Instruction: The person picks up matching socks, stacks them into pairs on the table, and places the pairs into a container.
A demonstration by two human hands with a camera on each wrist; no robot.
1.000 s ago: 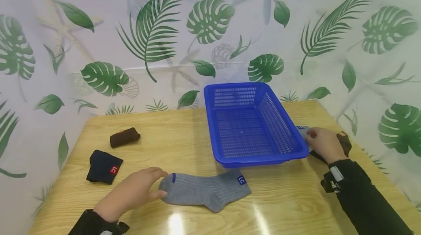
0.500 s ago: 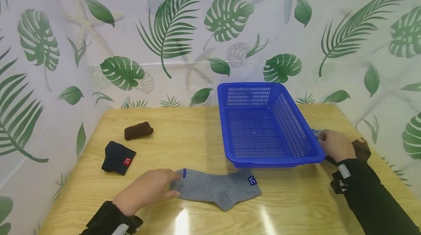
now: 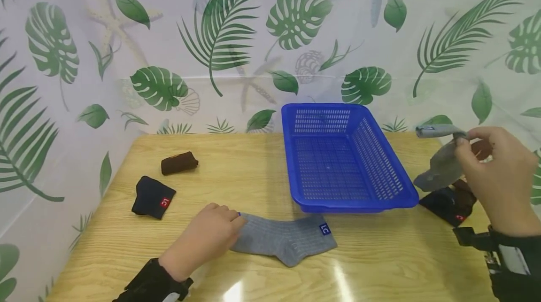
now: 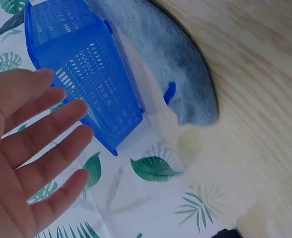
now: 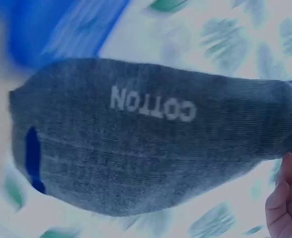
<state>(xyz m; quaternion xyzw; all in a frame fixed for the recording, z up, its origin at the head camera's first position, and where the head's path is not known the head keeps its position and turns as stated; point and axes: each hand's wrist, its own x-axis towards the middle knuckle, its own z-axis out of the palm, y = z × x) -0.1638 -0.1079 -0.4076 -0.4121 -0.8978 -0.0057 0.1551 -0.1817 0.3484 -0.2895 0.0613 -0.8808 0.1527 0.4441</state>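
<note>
In the head view, a grey sock (image 3: pixel 287 241) with a blue LC label lies flat on the table at the front. My left hand (image 3: pixel 207 238) hovers at its toe end; the left wrist view shows the fingers spread and relaxed, apart from the sock (image 4: pixel 181 64). At the right, my right hand (image 3: pixel 500 170) pinches a second grey sock (image 3: pixel 439 168) and holds it up beside the basket. The right wrist view shows this lifted sock (image 5: pixel 136 139) stretched out, with COTTON printed on it and a blue toe mark; fingers (image 5: pixel 282 198) grip its cuff end.
A blue plastic basket (image 3: pixel 291 170) stands at the table's back right. A dark sock (image 3: pixel 444 205) with a red label lies under the right hand. On the left are a folded navy sock (image 3: pixel 153 196) and a rolled brown sock (image 3: pixel 179 163). Patterned cloth hangs behind.
My right hand has lifted the second grey sock off the table, uncovering the dark sock there. My left hand has moved slightly right over the flat sock's toe. The head view has shifted.
</note>
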